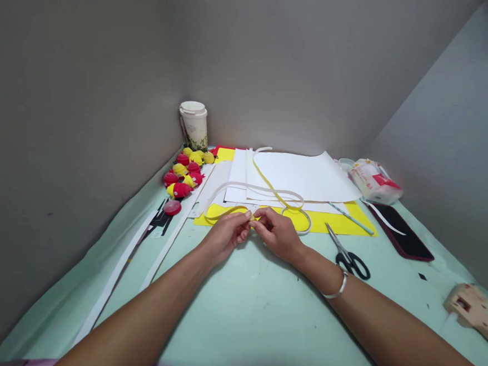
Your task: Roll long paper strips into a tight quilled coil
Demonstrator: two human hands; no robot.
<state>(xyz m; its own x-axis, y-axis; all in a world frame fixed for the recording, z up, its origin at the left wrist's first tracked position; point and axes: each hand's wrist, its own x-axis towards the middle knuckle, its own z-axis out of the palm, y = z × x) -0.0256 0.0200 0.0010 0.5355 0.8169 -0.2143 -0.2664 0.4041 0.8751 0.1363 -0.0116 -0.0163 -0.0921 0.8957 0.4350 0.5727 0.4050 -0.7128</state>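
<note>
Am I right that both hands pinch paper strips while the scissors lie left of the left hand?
Not quite. The head view shows the scissors lying right of the right hand, not left of the left hand. Both hands do pinch the paper strips.

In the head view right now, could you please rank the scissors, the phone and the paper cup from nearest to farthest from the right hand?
From the right hand:
1. Scissors, just to its right on the table.
2. Phone, farther right, beyond the scissors.
3. Paper cup, far back left in the corner by the wall.
</note>
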